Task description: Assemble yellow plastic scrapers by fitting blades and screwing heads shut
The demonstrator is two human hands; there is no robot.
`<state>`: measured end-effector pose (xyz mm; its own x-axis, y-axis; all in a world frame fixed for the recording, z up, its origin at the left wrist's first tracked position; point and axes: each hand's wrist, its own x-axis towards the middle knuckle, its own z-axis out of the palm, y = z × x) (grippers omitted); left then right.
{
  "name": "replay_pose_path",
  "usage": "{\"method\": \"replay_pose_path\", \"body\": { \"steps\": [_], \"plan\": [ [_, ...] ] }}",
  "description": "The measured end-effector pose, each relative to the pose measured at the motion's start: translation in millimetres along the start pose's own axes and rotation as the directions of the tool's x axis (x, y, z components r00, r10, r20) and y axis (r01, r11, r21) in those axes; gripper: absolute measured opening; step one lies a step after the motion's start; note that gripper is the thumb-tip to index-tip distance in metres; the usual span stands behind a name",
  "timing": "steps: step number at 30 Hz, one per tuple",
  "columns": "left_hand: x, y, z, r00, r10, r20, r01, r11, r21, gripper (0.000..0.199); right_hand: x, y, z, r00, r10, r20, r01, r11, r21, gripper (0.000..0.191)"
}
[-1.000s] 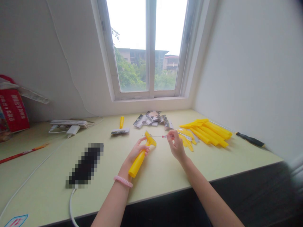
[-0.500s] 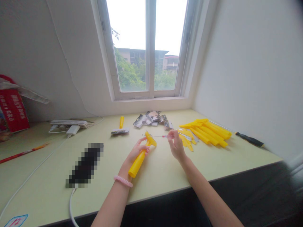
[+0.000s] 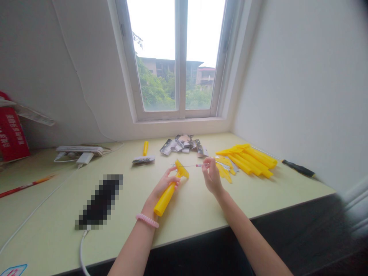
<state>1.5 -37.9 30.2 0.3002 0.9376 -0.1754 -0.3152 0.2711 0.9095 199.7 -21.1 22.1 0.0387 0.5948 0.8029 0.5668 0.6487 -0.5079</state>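
Two hands work above a pale green laminate surface (image 3: pixel 189 218). The left hand (image 3: pixel 165 183) clenches its fingers around the smooth cylindrical handle of a yellow plastic scraper (image 3: pixel 165 200), whose flared head projects just beyond the fist. The right hand (image 3: pixel 212 177) pinches a slender steel rod (image 3: pixel 186 166) with a red collar between thumb and fingertips; the rod runs nearly level, its far end at the scraper's head. Farther along the surface lie a heap of foil-backed packets (image 3: pixel 182 143), a fanned group of glossy yellow plastic handles (image 3: pixel 247 160) and a black-gripped screwdriver (image 3: pixel 297 168). A coiled pink band (image 3: pixel 147 220) circles the left wrist.
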Motion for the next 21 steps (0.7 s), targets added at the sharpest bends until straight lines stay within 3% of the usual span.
{"method": "replay_pose_path", "body": {
  "steps": [21],
  "plan": [
    [3.9, -4.1, -5.2, 1.0, 0.006, 0.015, -0.006, 0.999, -0.032, 0.065, 1.6, -2.9, -1.4, 0.997, 0.072, -0.018, -0.07, 0.994, 0.083, 0.014]
  ]
}}
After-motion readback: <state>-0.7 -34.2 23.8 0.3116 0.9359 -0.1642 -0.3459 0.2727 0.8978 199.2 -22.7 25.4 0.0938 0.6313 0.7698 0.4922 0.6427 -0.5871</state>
